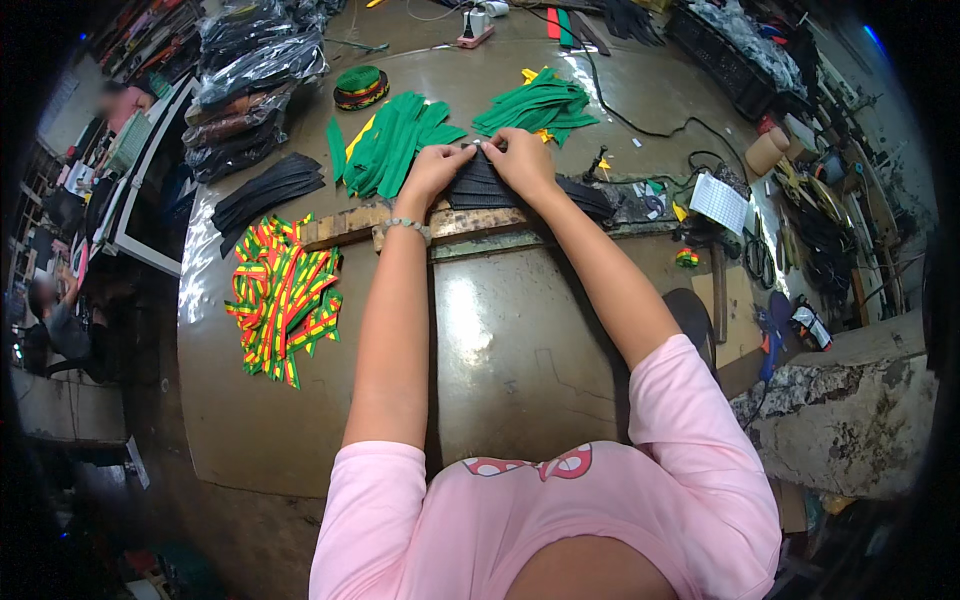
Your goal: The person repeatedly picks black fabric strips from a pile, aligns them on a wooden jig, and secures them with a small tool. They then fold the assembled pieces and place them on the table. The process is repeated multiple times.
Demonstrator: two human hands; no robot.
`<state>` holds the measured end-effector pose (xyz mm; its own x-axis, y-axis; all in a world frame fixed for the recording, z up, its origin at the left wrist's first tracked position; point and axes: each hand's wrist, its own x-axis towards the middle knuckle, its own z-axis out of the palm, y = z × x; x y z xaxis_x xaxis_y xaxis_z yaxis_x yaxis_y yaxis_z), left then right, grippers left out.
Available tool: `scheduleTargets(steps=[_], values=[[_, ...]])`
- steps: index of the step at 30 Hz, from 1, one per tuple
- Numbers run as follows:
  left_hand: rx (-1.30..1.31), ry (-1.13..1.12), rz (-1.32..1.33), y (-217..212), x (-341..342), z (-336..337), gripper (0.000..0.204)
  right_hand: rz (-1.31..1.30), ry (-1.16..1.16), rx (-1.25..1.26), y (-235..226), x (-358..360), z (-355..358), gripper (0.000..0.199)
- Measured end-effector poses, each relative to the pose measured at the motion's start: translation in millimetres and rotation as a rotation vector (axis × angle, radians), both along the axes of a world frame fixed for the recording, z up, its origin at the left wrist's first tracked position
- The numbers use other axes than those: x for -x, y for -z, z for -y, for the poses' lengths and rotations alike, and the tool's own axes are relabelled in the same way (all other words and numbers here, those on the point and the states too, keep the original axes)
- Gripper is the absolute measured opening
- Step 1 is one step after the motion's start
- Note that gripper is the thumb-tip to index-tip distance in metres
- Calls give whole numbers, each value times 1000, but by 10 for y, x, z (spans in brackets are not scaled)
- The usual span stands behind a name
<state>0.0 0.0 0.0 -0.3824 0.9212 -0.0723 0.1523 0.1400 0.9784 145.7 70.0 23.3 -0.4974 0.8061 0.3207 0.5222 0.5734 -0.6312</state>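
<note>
Two hands meet at the far edge of our work table, both pinching the top of a stack of dark grey fabric strips.

- Left hand: fingers closed narrow on the stack's upper left corner; a pale bead bracelet sits on the wrist.
- Right hand: fingertips closed on the upper edge, touching the left fingertips; we judge both hands equally near.
- Stack: lies directly under the fingers, on a worn wooden board; its long axis runs left-right, fanning away to our right. Soft, flat, matte.
- Green strips: loose pile just beyond the left hand; a second green pile lies beyond the right.
- Striped red-yellow-green ribbon pieces: heap well to the left.
- Black strips: fanned at far left.
</note>
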Motion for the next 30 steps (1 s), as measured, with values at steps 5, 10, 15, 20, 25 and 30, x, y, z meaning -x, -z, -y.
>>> scheduleTargets(steps=[5, 10, 15, 20, 25, 30], values=[[56, -51, -31, -6, -63, 6, 22, 119, -58, 21, -320, -298, -15, 29], [74, -62, -17, -25, -76, -12, 25, 122, -154, 40, -766, -1523, -339, 37], [101, -66, -66, -66, -122, 11, 30, 60, 81, 578, -448, -2149, -247, 28], [95, -60, -93, -107, -110, 26, 29, -100, 62, 801, -98, -2175, -190, 29], [133, -15, -26, -146, -117, 25, 29, 89, 39, 374, -81, -2230, -237, 29], [43, 25, -40, -133, -65, 83, 46, -121, 25, 31, -581, -1818, -188, 28]])
